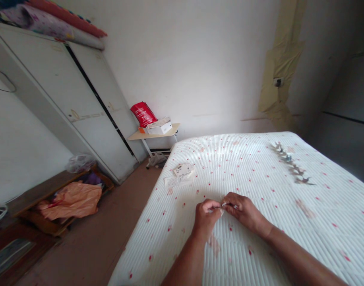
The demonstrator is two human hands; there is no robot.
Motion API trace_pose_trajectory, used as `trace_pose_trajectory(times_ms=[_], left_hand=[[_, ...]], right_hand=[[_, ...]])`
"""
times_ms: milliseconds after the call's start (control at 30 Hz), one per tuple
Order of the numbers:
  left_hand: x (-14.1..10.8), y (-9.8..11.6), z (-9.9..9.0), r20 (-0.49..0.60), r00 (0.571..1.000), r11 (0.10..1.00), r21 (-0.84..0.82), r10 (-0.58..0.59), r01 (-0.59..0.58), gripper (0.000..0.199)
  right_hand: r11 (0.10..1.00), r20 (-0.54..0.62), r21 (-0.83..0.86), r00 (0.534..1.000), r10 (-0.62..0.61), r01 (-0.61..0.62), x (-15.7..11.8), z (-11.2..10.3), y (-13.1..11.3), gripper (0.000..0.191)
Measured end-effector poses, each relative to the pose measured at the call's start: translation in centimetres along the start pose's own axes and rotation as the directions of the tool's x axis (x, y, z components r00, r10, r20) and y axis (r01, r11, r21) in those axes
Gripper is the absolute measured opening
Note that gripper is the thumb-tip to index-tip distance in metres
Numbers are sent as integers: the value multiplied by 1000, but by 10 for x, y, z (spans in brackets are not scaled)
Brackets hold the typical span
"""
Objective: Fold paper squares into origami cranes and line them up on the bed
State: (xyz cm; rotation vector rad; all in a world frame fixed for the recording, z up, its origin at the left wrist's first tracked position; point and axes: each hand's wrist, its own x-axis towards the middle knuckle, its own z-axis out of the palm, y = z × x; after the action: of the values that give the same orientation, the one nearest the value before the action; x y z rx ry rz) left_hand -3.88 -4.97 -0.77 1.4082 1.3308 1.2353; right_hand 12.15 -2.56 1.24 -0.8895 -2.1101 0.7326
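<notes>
Bed (235,258) lies below; left hand (204,216) and right hand (244,208) clamp fingers on one pale scrap (222,212), apparently steadying it.

single head-worn view, looking forward and down, bed (229,167) close below, wall (200,59) farther ahead

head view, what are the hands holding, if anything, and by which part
The left hand and right hand pinch a small pale piece; which part cannot be told.

Hands (206,215) bare; wrists and forearms uncovered, no sleeves showing.
</notes>
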Motion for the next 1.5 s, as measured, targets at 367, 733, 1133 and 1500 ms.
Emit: trace_pose_trajectory(times_ms=[367,733,1133,1500], left_hand=[[0,-4,4,-11,995,993,-71,-99,98,14],[-1,2,6,-6,983,960,-218,-182,177,12],[-1,8,3,55,976,932,-288,-212,219,13],[-3,12,2,108,980,943,-270,-170,193,12]], right_hand=[[939,-66,292,976,207,-180,1,11,2,19],[986,-129,132,985,115,-98,-1,11,-3,15],[990,-159,119,982,99,-80,-3,11,2,19],[834,-34,513,966,257,-204,0,12,2,19]])
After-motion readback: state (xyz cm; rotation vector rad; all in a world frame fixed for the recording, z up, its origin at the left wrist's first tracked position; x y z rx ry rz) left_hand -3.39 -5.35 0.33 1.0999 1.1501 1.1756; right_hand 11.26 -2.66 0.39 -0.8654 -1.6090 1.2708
